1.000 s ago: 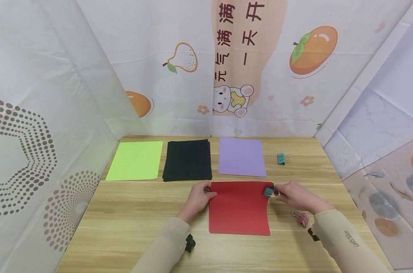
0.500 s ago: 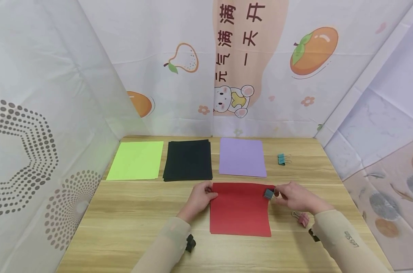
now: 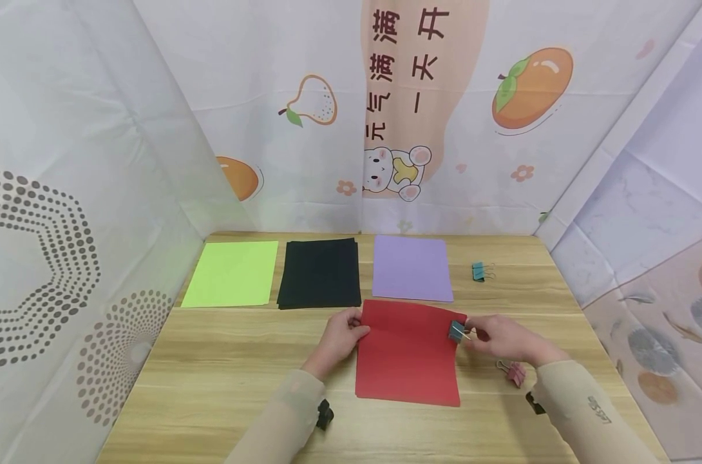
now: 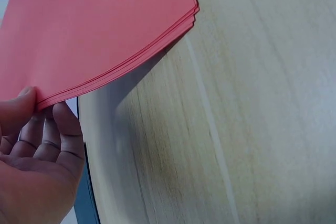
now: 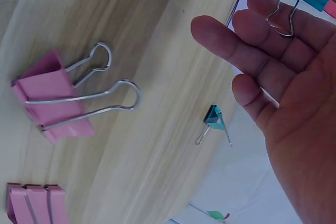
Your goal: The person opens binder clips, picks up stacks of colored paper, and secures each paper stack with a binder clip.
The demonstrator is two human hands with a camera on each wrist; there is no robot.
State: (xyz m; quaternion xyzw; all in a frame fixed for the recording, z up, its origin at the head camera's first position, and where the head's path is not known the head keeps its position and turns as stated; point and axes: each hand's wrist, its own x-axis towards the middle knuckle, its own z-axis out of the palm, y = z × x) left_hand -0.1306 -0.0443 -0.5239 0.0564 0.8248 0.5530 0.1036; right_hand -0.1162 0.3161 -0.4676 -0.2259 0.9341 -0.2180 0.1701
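A stack of red paper (image 3: 409, 361) is raised at its far edge above the wooden table. My left hand (image 3: 338, 338) pinches the stack's left edge; in the left wrist view the thumb (image 4: 16, 111) lies on top and curled fingers are underneath. A teal binder clip (image 3: 457, 331) sits on the right edge near the far corner. My right hand (image 3: 502, 336) holds this clip there. In the right wrist view its wire handle (image 5: 286, 31) lies against the fingers, and most of the thumb is out of frame.
Lime (image 3: 230, 274), black (image 3: 319, 274) and purple (image 3: 412, 267) paper stacks lie along the back. Another teal binder clip (image 3: 479, 271) is at the back right. Pink binder clips (image 5: 58, 100) lie near my right wrist. Printed curtains (image 3: 270, 180) enclose the table.
The far edge of the red stack has lifted, mostly at its left side. My right hand has shifted slightly toward me, and the clip's wire handle shows again.
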